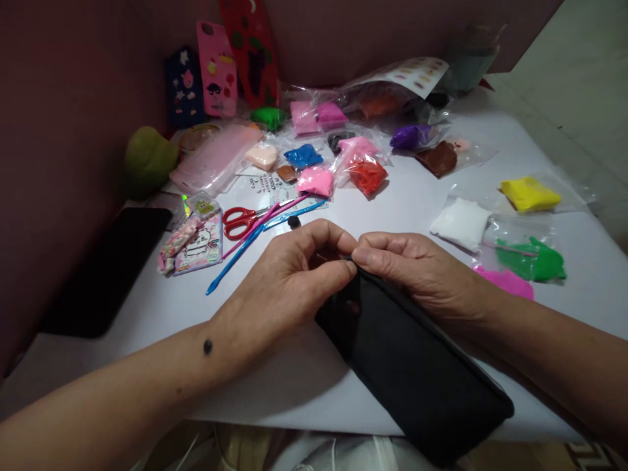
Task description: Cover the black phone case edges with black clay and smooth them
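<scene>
A black phone case (412,366) lies slanted on the white table (157,307), its far end between my hands. My left hand (289,278) is curled, its thumb and fingers pinching the case's upper corner. My right hand (417,275) is closed too, fingertips pressed on the same top edge, touching the left fingers. A small dark bit of clay seems to sit at the pinch point, too small to make out. A small black clay ball (294,222) lies just beyond my left hand.
Red scissors (240,221), blue and pink modelling tools (255,235) and a sticker card (199,242) lie at left. Several bagged clay lumps lie beyond: red (367,175), blue (303,156), yellow (528,193), white (461,224), green (532,260). Decorated phone cases (216,69) lean on the wall. A black phone (105,271) lies far left.
</scene>
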A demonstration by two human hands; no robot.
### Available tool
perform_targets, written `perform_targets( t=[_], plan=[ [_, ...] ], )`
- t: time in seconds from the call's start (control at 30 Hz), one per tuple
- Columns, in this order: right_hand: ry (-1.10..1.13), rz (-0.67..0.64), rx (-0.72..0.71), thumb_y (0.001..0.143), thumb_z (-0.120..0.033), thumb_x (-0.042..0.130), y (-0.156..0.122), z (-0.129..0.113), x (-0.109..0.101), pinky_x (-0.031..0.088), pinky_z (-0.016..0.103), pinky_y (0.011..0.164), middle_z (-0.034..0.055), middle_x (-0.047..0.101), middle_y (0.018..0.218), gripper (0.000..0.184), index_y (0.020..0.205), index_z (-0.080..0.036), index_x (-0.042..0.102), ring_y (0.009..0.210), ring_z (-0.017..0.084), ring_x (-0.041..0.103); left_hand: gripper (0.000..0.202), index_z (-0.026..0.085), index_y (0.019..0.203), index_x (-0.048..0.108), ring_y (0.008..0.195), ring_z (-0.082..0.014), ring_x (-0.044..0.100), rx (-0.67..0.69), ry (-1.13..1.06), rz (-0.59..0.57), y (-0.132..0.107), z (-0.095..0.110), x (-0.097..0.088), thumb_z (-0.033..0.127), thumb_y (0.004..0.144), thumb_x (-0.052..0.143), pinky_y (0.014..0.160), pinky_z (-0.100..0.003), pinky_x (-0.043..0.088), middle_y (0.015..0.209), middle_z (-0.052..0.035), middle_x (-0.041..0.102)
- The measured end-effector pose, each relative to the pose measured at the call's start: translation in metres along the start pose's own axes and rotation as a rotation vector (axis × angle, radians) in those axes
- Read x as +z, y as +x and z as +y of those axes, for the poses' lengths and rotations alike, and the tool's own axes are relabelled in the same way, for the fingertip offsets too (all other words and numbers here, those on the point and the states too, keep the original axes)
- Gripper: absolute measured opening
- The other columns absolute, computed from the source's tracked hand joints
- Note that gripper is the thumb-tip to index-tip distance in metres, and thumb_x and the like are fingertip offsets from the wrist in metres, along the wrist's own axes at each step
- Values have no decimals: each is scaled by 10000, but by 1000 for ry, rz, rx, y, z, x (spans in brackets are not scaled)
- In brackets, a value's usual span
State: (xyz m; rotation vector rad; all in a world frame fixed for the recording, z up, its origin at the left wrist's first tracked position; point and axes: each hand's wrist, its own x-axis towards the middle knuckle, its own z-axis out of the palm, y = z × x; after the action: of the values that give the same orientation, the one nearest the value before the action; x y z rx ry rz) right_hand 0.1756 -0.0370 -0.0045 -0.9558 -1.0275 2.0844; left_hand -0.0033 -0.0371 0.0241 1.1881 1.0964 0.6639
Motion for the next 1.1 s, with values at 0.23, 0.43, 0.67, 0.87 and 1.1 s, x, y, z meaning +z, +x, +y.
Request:
perform_targets(
  t=[0.23,0.43,0.67,0.87,1.1],
  plan=[
    [86,-61,31,877,-443,703,-1,-1,-1,409,201,568,9,645,738,300,791,-160,655,616,93,556,96,198,872,655,696,-107,578,54,-40,-6,2,-3,-1,142,795,644,630,-234,418,763,31,644],
    [58,-21,42,882,-362,661,-1,-4,0,392,217,563,17,637,714,226,776,-166,625,606,110,552,106,200,880,679,710,-88,602,59,-58,-28,1,-2,-3,124,812,652,646,-212,437,769,40,665],
    [11,16,63,849,-330,653,-2,-2,-5,371,240,569,24,602,744,170,795,-173,615,612,121,506,159,206,917,656,771,-122,656,4,-35,-27,-1,1,-3,140,784,714,667,-222,483,813,27,691],
    [-6,24,51,839,-341,649,-4,-4,-2,345,242,559,22,580,713,187,778,-173,595,578,116,458,213,193,916,667,745,-119,663,34,-40,-55,2,2,-5,210,750,800,645,-198,512,802,21,687],
    [5,-6,45,848,-300,657,-4,-3,-5,310,217,575,-11,494,715,178,775,-170,559,611,92,427,139,168,826,677,587,-35,615,53,-102,-30,2,5,-1,209,771,798,547,-109,490,720,66,647]
  ],
)
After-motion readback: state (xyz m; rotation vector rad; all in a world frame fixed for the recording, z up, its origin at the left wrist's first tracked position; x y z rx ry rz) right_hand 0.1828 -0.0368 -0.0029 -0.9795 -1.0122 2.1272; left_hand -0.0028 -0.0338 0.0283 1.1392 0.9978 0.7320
